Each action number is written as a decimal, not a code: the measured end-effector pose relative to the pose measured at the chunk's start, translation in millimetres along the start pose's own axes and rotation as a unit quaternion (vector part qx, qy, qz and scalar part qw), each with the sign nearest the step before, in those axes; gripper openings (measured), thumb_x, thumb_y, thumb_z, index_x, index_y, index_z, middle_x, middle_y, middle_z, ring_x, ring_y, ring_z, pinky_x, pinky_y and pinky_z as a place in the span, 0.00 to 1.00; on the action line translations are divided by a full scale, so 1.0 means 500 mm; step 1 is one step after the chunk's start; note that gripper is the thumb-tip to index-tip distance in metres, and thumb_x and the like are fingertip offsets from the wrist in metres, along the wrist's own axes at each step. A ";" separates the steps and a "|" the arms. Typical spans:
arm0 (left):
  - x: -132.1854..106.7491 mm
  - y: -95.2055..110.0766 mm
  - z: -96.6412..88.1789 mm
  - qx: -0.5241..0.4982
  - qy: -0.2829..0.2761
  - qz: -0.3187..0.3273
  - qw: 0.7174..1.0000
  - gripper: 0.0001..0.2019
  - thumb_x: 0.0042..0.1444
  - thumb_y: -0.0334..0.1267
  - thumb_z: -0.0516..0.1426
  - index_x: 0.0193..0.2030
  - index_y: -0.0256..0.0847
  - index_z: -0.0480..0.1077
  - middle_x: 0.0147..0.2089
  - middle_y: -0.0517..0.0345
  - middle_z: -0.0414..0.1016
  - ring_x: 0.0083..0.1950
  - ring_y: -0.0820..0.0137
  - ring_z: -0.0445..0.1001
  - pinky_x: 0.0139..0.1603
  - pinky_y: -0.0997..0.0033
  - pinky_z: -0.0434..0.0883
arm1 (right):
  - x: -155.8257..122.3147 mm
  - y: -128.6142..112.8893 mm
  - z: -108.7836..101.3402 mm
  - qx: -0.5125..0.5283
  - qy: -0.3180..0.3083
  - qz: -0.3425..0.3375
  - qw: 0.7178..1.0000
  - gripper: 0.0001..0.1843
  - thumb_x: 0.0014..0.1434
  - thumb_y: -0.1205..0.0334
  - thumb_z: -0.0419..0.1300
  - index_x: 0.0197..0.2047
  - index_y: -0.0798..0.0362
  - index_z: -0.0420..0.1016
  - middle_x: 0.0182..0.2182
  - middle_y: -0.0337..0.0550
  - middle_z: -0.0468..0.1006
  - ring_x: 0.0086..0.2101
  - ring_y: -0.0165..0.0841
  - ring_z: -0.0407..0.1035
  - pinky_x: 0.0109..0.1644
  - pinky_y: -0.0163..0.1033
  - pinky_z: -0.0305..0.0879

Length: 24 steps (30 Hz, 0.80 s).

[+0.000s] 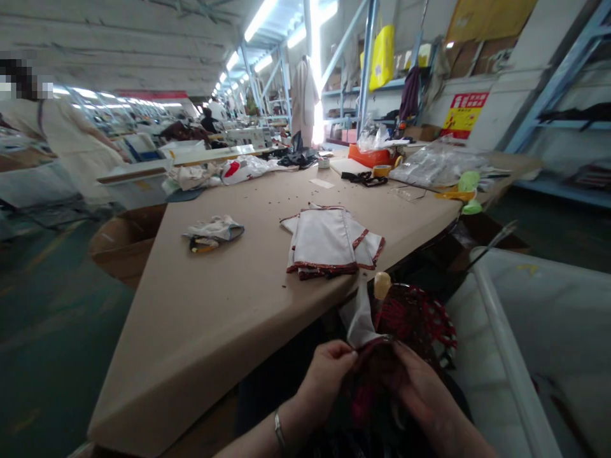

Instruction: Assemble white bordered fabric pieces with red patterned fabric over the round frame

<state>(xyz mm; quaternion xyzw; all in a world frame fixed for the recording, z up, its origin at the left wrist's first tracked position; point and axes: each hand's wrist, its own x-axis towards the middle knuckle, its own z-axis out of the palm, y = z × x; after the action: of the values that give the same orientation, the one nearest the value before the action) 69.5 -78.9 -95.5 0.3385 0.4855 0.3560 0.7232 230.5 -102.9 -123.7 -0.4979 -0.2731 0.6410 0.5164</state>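
Just past the table's near edge, my left hand (pixel 329 372) pinches the edge of a dark red patterned cloth (pixel 370 381). My right hand (pixel 420 381) grips the same cloth from the other side, its fingertips partly hidden by the folds. A white fabric piece (pixel 363 318) rises from between my hands toward the table edge. More red and black patterned cloth (pixel 415 318) lies behind my right hand. On the table in front sits a stack of white fabric pieces (pixel 324 238) with reddish-brown patterned edging.
Work gloves (pixel 214 232) lie left on the brown table (pixel 200 324). Plastic bags (pixel 429 165), tape (pixel 382 170) and an orange container (pixel 367 156) stand at the back. A white bin (pixel 496 331) is close on my right, a cardboard box (pixel 126 245) on the left. A person (pixel 67 140) stands far left.
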 end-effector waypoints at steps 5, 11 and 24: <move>0.002 0.044 0.016 -0.102 -0.184 -0.078 0.974 0.14 0.47 0.43 0.64 0.24 0.39 0.64 0.19 0.64 0.65 0.17 0.77 0.63 0.13 0.80 0.59 | -0.045 -0.055 0.002 0.188 -0.106 0.146 0.965 0.17 0.50 0.48 0.66 0.36 0.53 0.79 0.30 0.43 0.82 0.29 0.32 0.74 0.35 0.35 0.69; 0.072 0.160 0.060 -0.138 -0.234 -0.096 0.958 0.09 0.45 0.34 0.65 0.32 0.35 0.70 0.22 0.62 0.69 0.18 0.78 0.66 0.16 0.81 0.61 | -0.046 -0.220 0.018 0.188 -0.251 0.051 0.948 0.31 0.51 0.37 0.62 0.45 0.56 0.79 0.41 0.48 0.81 0.42 0.38 0.76 0.51 0.42 0.69; 0.259 0.074 0.138 -0.064 0.048 -0.004 0.997 0.10 0.53 0.40 0.56 0.24 0.39 0.65 0.19 0.64 0.63 0.17 0.79 0.59 0.16 0.79 0.52 | 0.284 -0.102 -0.073 0.080 0.007 0.024 0.996 0.07 0.54 0.63 0.64 0.28 0.57 0.75 0.21 0.40 0.77 0.21 0.30 0.70 0.29 0.36 0.70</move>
<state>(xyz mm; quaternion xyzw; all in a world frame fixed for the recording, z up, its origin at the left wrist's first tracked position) 163.2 39.7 -103.5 0.2725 0.4972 0.3992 0.7206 288.0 39.8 -143.3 -0.4659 -0.2054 0.6692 0.5413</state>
